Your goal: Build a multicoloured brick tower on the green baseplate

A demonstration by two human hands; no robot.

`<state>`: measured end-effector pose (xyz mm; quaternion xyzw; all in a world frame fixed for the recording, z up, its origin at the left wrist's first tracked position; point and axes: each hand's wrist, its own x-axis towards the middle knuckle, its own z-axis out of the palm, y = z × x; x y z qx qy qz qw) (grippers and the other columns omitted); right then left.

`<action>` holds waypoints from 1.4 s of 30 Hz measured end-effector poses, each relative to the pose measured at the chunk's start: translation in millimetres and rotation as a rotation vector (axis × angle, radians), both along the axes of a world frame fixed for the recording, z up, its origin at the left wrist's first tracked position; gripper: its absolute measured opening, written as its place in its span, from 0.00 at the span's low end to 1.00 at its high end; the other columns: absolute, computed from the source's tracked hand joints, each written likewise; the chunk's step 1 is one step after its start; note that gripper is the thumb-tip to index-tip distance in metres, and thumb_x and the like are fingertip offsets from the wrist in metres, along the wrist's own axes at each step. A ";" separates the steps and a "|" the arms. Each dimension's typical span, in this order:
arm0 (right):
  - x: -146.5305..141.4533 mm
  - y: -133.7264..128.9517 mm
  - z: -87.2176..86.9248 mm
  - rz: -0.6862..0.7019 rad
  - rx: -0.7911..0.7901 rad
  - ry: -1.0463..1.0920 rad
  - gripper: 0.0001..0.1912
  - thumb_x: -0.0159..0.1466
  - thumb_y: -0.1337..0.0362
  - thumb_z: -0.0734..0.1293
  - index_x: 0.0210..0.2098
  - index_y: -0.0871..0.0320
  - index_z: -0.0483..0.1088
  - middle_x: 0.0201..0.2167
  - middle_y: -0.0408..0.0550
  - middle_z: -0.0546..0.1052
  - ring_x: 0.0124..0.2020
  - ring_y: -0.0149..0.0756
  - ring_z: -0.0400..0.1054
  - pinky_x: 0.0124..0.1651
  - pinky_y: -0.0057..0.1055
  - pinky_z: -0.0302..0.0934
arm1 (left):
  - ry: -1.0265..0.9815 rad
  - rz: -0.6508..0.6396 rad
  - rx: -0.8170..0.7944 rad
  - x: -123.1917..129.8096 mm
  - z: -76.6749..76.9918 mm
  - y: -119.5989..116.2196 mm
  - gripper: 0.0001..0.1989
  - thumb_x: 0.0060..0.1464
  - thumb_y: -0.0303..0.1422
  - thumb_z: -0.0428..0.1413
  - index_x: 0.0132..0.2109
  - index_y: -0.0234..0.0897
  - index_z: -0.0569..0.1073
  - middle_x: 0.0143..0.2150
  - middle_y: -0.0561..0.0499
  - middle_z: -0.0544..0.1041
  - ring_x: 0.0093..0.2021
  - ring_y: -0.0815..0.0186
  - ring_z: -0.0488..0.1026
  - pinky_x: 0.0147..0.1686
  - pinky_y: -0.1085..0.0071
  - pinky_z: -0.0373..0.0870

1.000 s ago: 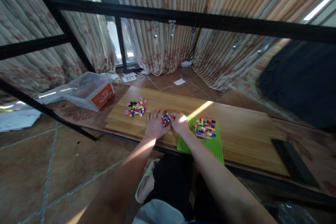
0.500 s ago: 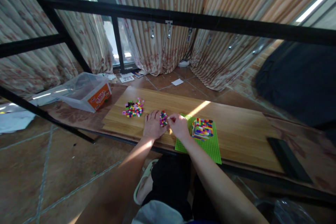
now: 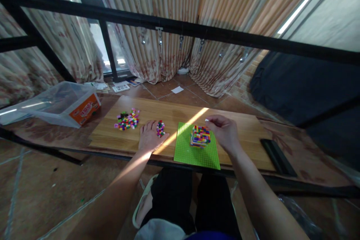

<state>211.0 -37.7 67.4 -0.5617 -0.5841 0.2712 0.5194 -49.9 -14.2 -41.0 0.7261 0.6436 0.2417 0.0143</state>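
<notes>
My left hand (image 3: 149,137) lies open on the wooden board, its thumb and fingers around a small pile of coloured toy bricks (image 3: 160,129). My right hand (image 3: 223,131) pinches a small white brick (image 3: 207,120) above the far right part of the green baseplate (image 3: 184,153). On that baseplate stands a block of many-coloured stacked bricks (image 3: 200,137), just left of my right fingertips. A larger loose pile of bricks (image 3: 128,120) lies to the left of my left hand.
The wooden board (image 3: 244,150) rests on a cloth-covered bench. A clear plastic bin (image 3: 63,107) with an orange label stands at the left. A dark flat object (image 3: 278,157) lies at the right end. A black metal bar (image 3: 180,28) crosses beyond the board.
My right hand has moved right, from the small pile to beside the brick block, and now shows a white brick. My left hand stays by the small pile. The view has shifted right.
</notes>
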 end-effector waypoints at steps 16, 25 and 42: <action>23.8 28.3 -7.6 0.316 0.069 -0.989 0.14 0.63 0.71 0.60 0.34 0.57 0.78 0.36 0.49 0.79 0.40 0.37 0.70 0.49 0.32 0.60 | 0.000 -0.004 0.026 -0.3 -2.0 0.0 0.31 0.55 0.50 0.51 0.58 0.35 0.65 0.59 0.40 0.69 0.60 0.51 0.63 0.58 0.56 0.56; 29.3 33.4 -10.9 0.330 0.013 -0.972 0.12 0.62 0.70 0.63 0.34 0.54 0.79 0.36 0.46 0.80 0.40 0.37 0.71 0.48 0.31 0.61 | 0.014 -0.002 0.034 -0.6 -4.3 0.9 0.30 0.55 0.49 0.50 0.59 0.36 0.65 0.59 0.40 0.69 0.59 0.51 0.63 0.58 0.55 0.56; 29.2 43.2 -3.6 0.378 -0.077 -0.866 0.16 0.59 0.73 0.65 0.43 0.52 0.78 0.38 0.44 0.82 0.38 0.34 0.75 0.45 0.28 0.65 | -0.007 -0.005 0.021 0.4 -1.2 -0.9 0.28 0.55 0.48 0.51 0.58 0.37 0.66 0.58 0.40 0.69 0.58 0.51 0.64 0.58 0.56 0.56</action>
